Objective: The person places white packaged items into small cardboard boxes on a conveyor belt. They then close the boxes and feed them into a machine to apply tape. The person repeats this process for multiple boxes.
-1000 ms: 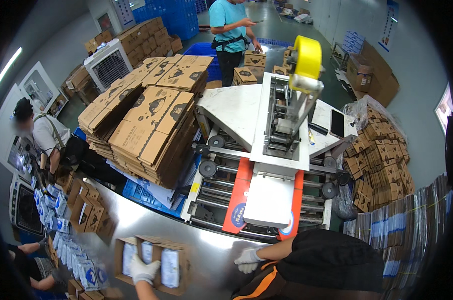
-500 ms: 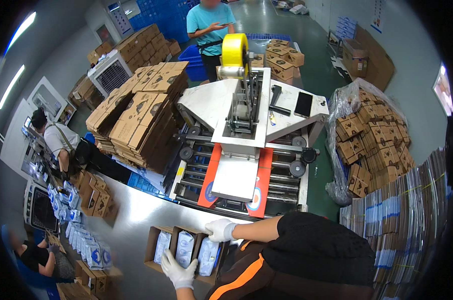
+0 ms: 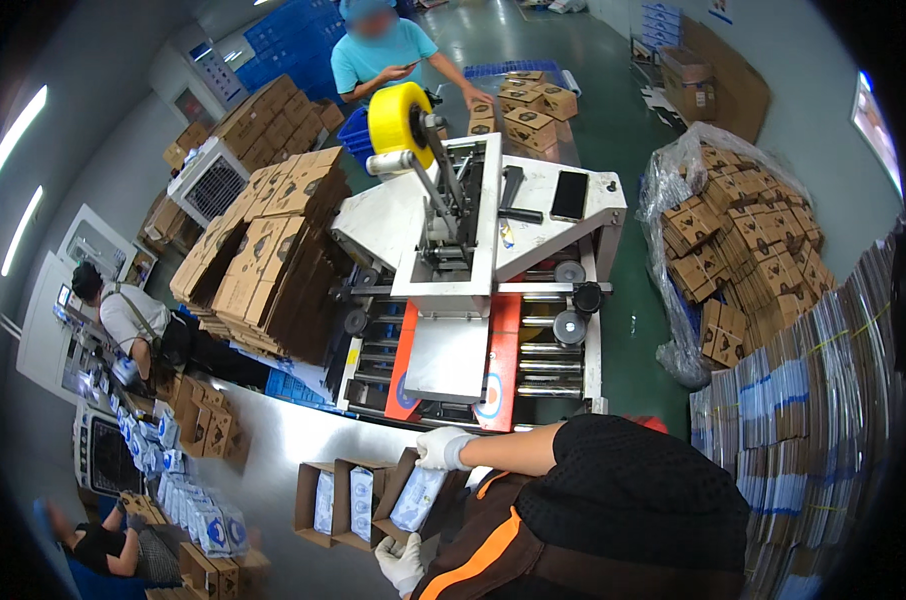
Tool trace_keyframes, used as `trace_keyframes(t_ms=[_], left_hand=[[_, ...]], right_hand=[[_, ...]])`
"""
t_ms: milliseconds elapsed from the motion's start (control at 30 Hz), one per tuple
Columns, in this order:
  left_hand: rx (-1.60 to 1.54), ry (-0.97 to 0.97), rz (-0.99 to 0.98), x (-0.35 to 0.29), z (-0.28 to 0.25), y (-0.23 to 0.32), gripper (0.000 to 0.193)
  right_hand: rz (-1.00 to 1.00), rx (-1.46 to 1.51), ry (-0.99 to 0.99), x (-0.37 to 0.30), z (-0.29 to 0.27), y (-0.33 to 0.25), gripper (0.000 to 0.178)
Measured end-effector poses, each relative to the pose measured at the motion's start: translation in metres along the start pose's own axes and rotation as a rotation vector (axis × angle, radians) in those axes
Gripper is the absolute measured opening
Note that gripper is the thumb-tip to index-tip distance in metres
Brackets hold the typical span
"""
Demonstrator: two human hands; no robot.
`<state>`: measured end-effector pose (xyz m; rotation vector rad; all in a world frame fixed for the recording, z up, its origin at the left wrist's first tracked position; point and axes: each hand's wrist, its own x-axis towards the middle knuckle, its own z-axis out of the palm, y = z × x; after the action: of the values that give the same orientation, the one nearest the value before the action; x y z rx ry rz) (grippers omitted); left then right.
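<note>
Three open cardboard boxes stand side by side on the steel table, each with a white-and-blue pouch inside. The rightmost box point(image 3: 384, 506) is turned at an angle to the others, and its pouch point(image 3: 419, 497) faces up. My right hand point(image 3: 443, 448), in a white glove, grips this box at its far end. At the near end, my gloved left hand point(image 3: 401, 563) has its fingers bent against the cardboard. Left of it are the middle box point(image 3: 342, 489) with a pouch point(image 3: 361, 503) and the left box point(image 3: 302, 499) with a pouch point(image 3: 324, 502).
Beyond the steel table point(image 3: 263, 420) stands a roller machine point(image 3: 448, 355) with a yellow tape roll point(image 3: 401, 125). Stacked flat cartons point(image 3: 263, 260) lie left of it; bundled cardboard point(image 3: 803, 430) rises at right. Co-workers are at left and behind the machine.
My left hand has moved from the middle box to the rightmost box's near end. That box has turned and tilted. The co-worker behind the machine now reaches toward small boxes.
</note>
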<state>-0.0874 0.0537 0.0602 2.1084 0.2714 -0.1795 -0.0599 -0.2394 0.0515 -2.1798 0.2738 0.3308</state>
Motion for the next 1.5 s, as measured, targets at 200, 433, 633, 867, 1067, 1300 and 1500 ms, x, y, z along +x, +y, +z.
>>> trace_keyframes(t_ms=[200,433,633,867,1067,1300,1500], left_hand=[[0.434,-0.324,0.579,0.058,0.004,-0.088,0.041],[0.250,-0.289,0.080,0.075,0.029,-0.033,0.042],[0.103,-0.258,-0.277,0.054,0.046,-0.004,0.067],[-0.023,-0.685,-0.243,0.053,0.063,-0.005,0.066],[0.143,-0.622,0.114,0.063,0.086,-0.034,0.068],[0.153,-0.593,-0.025,0.071,0.115,-0.006,0.070],[-0.070,-0.606,-0.335,0.049,0.149,0.047,0.067]], right_hand=[[-0.216,-0.311,-0.303,0.008,0.050,-0.019,0.035],[-0.437,-0.202,0.015,0.011,0.019,-0.046,0.037],[-0.660,-0.630,0.193,-0.020,0.037,-0.013,0.083],[-0.515,-0.466,0.094,-0.026,0.046,0.031,0.083],[-0.513,-0.416,0.124,-0.027,0.033,0.034,0.084],[-0.522,-0.540,0.201,-0.019,0.022,0.042,0.086],[-0.496,-0.608,0.215,0.004,0.002,0.057,0.077]])
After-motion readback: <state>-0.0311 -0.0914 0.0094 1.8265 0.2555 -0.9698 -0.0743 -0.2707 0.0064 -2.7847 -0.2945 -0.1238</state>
